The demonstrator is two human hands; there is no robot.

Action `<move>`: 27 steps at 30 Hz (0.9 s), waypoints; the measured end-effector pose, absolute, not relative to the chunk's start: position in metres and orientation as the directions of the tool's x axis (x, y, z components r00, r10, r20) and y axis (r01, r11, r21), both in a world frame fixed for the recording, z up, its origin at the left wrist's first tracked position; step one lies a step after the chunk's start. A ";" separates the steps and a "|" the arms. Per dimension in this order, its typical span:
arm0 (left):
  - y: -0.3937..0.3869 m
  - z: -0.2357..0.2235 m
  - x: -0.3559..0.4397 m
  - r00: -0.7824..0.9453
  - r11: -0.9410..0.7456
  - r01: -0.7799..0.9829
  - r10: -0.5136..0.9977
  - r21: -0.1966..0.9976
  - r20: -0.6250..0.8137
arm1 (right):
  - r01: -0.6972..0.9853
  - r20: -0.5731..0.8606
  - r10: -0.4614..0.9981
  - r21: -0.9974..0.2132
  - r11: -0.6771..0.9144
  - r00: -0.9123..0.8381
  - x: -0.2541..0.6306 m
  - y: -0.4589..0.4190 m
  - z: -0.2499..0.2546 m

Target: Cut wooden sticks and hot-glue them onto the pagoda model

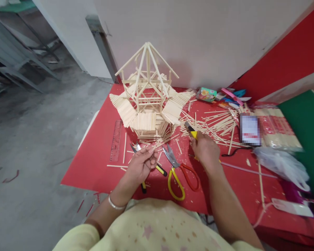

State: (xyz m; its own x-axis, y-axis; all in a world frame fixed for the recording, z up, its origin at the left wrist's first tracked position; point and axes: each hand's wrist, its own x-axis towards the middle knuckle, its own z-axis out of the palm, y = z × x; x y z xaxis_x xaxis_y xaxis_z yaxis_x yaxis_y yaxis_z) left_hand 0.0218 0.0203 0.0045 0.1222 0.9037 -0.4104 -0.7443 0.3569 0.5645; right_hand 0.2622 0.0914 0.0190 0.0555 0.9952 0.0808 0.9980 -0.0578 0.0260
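Starry shirt (162, 225), slatted stick model (146, 120)

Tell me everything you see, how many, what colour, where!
Tabletop: 1, red, middle
Stick model: 1, pale, back
Loose sticks: many, pale, mostly right
Ruler: 1, clear, left
Scissors: 1, red-yellow handles, front
Lying cutters: 2, yellow-black, front
Held cutter: 1, yellow-black, right
Packets: several, mixed colours, right
Card: 1, white, blurred, right
Bag: 1, whitish, right
Bracelet: 1, silvery, left wrist
Shirt: 1, yellowish, below
Left hand: 1, bare, over cutters
Right hand: 1, bare, holding cutter
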 end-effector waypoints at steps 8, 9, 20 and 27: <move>0.017 0.014 0.020 0.020 0.271 -0.702 0.932 0.659 -0.362 | 0.643 0.557 0.783 -0.499 0.581 -0.275 0.190 0.037 0.060; 0.017 0.018 0.021 0.009 0.259 -0.693 0.937 0.673 -0.350 | 0.586 0.572 0.767 -0.526 0.616 -0.292 0.182 0.035 0.059; 0.017 0.055 -0.014 -0.095 0.149 -0.490 0.970 0.859 -0.222 | 0.412 0.593 0.722 -0.594 0.691 -0.355 0.137 0.059 0.064; 0.028 0.055 -0.033 -0.120 0.000 -0.421 0.991 0.907 -0.055 | 0.535 0.703 0.633 -0.416 0.735 -0.323 0.108 0.071 0.073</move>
